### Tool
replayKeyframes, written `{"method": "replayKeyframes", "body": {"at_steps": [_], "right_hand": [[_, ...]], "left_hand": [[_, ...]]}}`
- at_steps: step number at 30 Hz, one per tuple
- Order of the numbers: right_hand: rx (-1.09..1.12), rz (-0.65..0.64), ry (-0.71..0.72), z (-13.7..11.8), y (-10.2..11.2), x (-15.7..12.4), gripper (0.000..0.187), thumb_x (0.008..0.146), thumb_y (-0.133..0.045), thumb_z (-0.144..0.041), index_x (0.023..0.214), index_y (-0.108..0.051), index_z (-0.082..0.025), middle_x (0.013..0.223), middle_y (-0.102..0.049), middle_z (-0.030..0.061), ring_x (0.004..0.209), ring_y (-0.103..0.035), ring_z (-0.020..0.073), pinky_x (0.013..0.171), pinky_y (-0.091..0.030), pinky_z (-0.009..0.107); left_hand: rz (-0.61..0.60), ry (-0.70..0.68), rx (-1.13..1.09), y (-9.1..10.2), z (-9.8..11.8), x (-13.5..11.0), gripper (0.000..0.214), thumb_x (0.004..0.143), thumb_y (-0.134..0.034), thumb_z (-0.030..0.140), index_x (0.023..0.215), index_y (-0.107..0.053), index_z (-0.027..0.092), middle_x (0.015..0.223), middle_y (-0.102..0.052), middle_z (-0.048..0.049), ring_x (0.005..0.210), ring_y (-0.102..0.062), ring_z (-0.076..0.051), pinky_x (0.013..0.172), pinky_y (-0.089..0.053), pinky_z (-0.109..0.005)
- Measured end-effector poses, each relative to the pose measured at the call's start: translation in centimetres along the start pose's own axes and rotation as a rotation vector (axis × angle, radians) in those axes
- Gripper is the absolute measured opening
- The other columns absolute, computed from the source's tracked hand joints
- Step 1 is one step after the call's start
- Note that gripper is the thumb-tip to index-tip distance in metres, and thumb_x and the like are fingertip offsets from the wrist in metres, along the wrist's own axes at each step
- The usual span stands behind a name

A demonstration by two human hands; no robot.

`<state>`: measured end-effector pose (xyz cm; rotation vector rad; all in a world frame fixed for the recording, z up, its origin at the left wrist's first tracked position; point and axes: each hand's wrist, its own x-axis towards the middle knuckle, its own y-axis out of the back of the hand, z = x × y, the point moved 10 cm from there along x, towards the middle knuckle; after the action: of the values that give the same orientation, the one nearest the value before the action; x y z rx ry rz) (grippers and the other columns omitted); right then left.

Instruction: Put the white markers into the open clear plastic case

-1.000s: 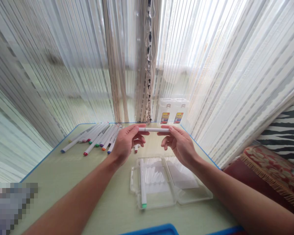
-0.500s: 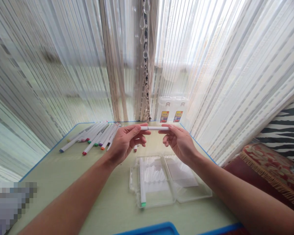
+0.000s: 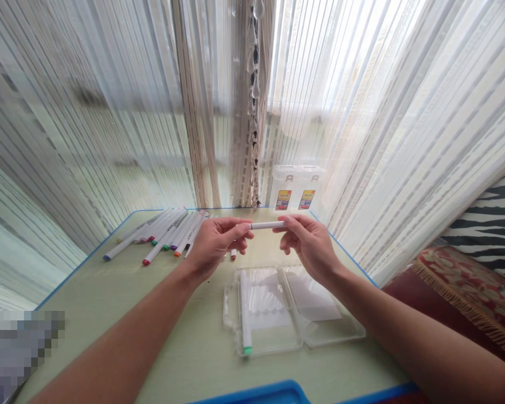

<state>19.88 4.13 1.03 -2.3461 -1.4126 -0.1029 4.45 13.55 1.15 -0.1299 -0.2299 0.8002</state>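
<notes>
Between my two hands a white marker (image 3: 268,225) is held level above the table. My left hand (image 3: 216,241) pinches one end of it, and my right hand (image 3: 309,238) pinches the other; both ends are hidden by fingers. Below the hands lies a clear plastic case (image 3: 273,339), opened flat. In its left half rests a white marker with a green end (image 3: 244,314). To the left, several white markers with coloured ends (image 3: 164,233) lie in a loose pile. The red tip of another marker (image 3: 233,255) shows beside my left hand.
Two clear cases with yellow labels (image 3: 298,188) stand at the table's back edge. String curtains (image 3: 143,112) and a beaded strand (image 3: 255,112) hang behind. A blue-edged object (image 3: 261,393) is at the front. A zebra-striped cloth (image 3: 488,224) is at right.
The held marker has come down slightly and tilted a little, its right end now higher. Both hands keep their hold. The case and the pile stay where they were.
</notes>
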Motion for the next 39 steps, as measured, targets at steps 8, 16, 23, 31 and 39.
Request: {"method": "replayKeyframes", "body": {"at_steps": [8,16,23,31,39], "right_hand": [[-0.114,-0.06,0.05,-0.1,-0.9,-0.2,0.029,0.07,-0.084,-0.035,0.083,-0.07,-0.014,0.061,-0.069,0.0026,0.043,-0.059,0.0111,0.039,-0.045,0.021],[-0.196,-0.093,-0.03,0.5,-1.2,-0.7,0.036,0.061,-0.09,-0.034,0.074,-0.062,-0.016,0.048,-0.059,-0.0043,0.04,-0.052,0.0089,0.037,-0.039,0.019],[-0.114,-0.085,-0.018,0.5,-1.1,-0.3,0.029,0.072,-0.083,-0.038,0.08,-0.067,-0.015,0.062,-0.068,0.0014,0.044,-0.058,0.0107,0.039,-0.044,0.021],[0.068,-0.093,-0.079,0.4,-1.4,-0.6,0.031,0.089,-0.062,-0.039,0.105,-0.069,-0.014,0.087,-0.075,0.01,0.055,-0.066,0.0153,0.043,-0.049,0.024],[0.109,-0.026,-0.119,0.8,-0.7,0.0,0.028,0.088,-0.064,-0.04,0.093,-0.069,-0.013,0.084,-0.076,0.0111,0.049,-0.065,0.0131,0.041,-0.047,0.021]], "left_hand": [[-0.002,-0.052,0.221,-0.4,0.0,-0.1,0.029,0.071,-0.081,0.034,0.08,-0.065,0.011,0.061,-0.065,-0.0019,0.051,-0.059,-0.012,0.047,-0.045,-0.022],[-0.018,-0.113,0.356,-1.9,0.4,-0.5,0.034,0.068,-0.082,0.036,0.069,-0.057,0.014,0.057,-0.055,0.0041,0.044,-0.047,-0.007,0.041,-0.034,-0.019],[0.012,-0.111,0.291,-0.9,0.2,-0.1,0.033,0.069,-0.081,0.039,0.074,-0.06,0.014,0.054,-0.053,0.0041,0.042,-0.045,-0.008,0.04,-0.034,-0.021],[0.063,-0.063,0.048,0.7,-0.4,0.5,0.03,0.079,-0.073,0.04,0.086,-0.069,0.011,0.074,-0.067,-0.0058,0.048,-0.051,-0.008,0.043,-0.042,-0.022],[0.068,-0.086,-0.1,0.3,0.6,0.2,0.031,0.082,-0.069,0.036,0.097,-0.07,0.01,0.075,-0.07,-0.0076,0.052,-0.056,-0.01,0.049,-0.046,-0.024]]}}
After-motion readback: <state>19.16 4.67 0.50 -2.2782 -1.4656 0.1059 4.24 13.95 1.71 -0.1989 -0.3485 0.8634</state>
